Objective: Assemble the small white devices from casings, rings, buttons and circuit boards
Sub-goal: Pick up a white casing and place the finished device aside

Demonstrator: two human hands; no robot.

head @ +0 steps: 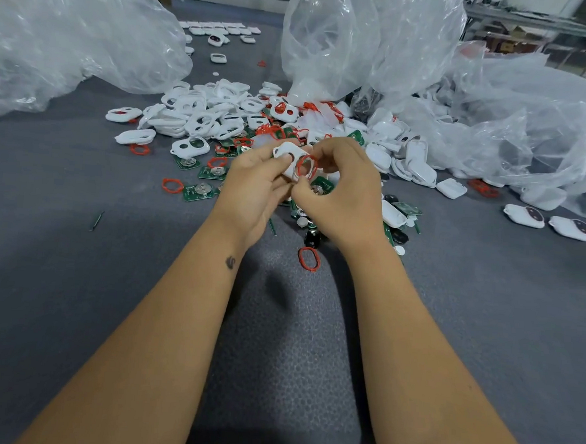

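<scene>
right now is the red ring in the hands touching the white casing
Touching. The head view shows the red ring lying against the white casing, overlapping its edge, while the left hand and right hand pinch them together.

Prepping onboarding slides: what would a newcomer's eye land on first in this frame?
Dead centre, the left hand grips a white casing while the right hand pinches a red ring against it. Behind them sprawls a heap of white casings, red rings and green circuit boards on the grey table, flanked by crumpled clear plastic bags.
</scene>
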